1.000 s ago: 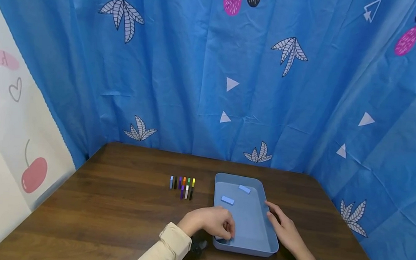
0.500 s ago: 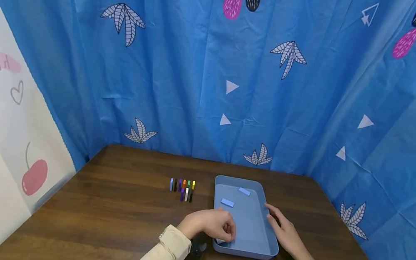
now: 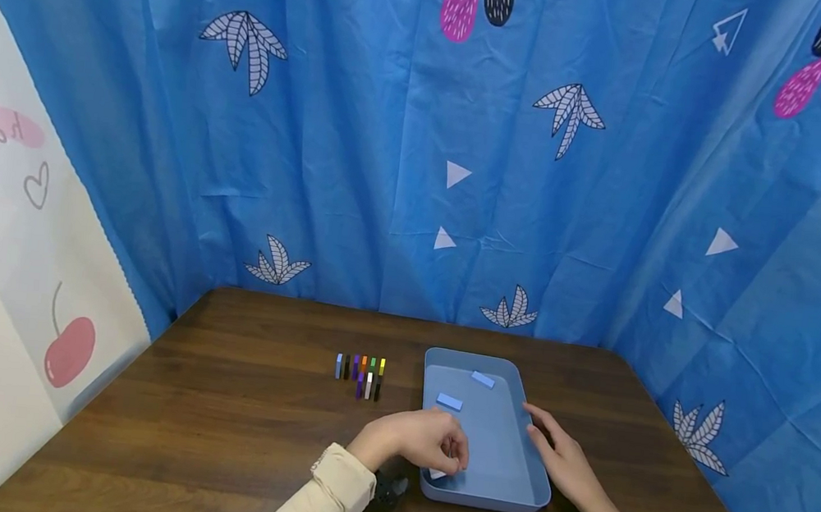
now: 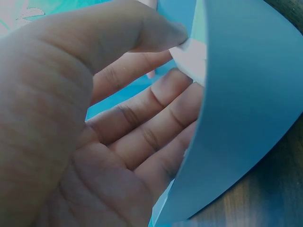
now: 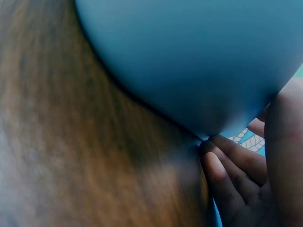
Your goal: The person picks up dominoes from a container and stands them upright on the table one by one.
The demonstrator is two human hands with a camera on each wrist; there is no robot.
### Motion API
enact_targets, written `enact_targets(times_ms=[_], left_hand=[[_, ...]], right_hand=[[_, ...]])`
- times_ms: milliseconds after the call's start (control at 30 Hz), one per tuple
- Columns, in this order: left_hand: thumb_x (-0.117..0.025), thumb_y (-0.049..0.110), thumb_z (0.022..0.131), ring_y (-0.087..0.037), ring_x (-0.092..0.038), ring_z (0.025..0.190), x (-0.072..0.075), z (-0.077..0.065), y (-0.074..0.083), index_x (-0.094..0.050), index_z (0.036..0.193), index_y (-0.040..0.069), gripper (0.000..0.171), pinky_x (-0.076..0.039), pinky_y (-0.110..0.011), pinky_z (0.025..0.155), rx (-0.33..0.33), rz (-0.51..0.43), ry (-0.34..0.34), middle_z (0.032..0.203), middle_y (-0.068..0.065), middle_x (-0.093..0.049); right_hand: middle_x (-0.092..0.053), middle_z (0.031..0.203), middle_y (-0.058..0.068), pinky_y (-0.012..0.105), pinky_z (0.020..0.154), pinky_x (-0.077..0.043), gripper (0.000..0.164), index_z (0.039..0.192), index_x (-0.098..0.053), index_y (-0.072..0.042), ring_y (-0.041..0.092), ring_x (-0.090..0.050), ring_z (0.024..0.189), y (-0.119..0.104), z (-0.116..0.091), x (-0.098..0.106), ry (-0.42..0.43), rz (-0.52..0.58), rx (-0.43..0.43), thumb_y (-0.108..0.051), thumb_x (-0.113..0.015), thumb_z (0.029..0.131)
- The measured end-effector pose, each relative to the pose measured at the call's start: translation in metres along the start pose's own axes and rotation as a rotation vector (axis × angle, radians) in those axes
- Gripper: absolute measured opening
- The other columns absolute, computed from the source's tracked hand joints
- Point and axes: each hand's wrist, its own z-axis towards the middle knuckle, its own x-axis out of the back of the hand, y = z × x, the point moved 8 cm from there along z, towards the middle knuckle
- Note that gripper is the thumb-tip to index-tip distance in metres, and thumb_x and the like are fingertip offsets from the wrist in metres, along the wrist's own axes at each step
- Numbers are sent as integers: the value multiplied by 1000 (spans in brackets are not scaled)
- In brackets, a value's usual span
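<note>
A blue-grey tray (image 3: pixel 498 462) lies on the table, its near left corner partly hidden by my left hand (image 3: pixel 422 438). That hand reaches over the left rim with fingers curled. In the left wrist view, its thumb and fingertips pinch a small white block (image 4: pixel 190 59) close to the tray wall (image 4: pixel 251 94). A white block (image 3: pixel 437 474) shows just below the hand in the head view. Two light-blue blocks, one nearer (image 3: pixel 449 401) and one farther (image 3: pixel 483 380), lie inside the tray. My right hand (image 3: pixel 560 456) rests its extended fingertips against the tray's right wall.
Left of the tray, several small upright blocks (image 3: pixel 368 385) in blue, black, purple, orange, green, yellow and white stand in two rows on the brown wooden table (image 3: pixel 233 404). A blue patterned curtain (image 3: pixel 360 160) hangs behind the table.
My left hand shifts very slightly to the right, showing more of the white block below it. The right hand keeps its place at the tray. The head view tilts slightly up.
</note>
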Motion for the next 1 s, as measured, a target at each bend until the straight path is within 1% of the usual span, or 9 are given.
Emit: enact_targets(times_ms=[300,433,600,800,1000], left_hand=[[-73,10,91,7,-57,76,5,-2,2,-79,96,14,9,-49,-9,68,35,-10,20,90,16,-65],[-73,10,92,6,-58,75,9,-4,4,-79,96,14,8,-50,-10,68,51,-19,26,86,16,-67],[-75,11,92,7,-59,75,14,-6,7,-79,94,15,6,-49,-10,70,49,-19,35,82,16,-69],[-75,12,92,7,-57,73,23,-8,9,-78,95,16,5,-49,-9,67,48,9,58,80,16,-66],[-75,13,92,8,-60,75,26,-10,7,-77,94,17,5,-51,-11,67,76,-42,72,82,16,-68]], right_hand=[[-41,160,22,58,108,-46,54,157,-40,-18,45,-47,140,2,-1,1,2,-7,-4,-44,-43,110],[-41,160,22,58,108,-46,55,158,-40,-17,46,-47,140,4,-1,0,-2,-2,-9,-44,-43,110],[-42,158,22,55,107,-47,54,157,-40,-17,45,-49,138,4,-3,-1,-6,4,-22,-43,-44,110],[-44,157,22,56,107,-48,53,157,-40,-16,44,-51,137,2,-3,0,5,-14,-24,-41,-44,111],[-43,158,22,54,107,-48,53,157,-40,-16,44,-51,137,2,-2,1,3,-6,-19,-40,-44,111]])
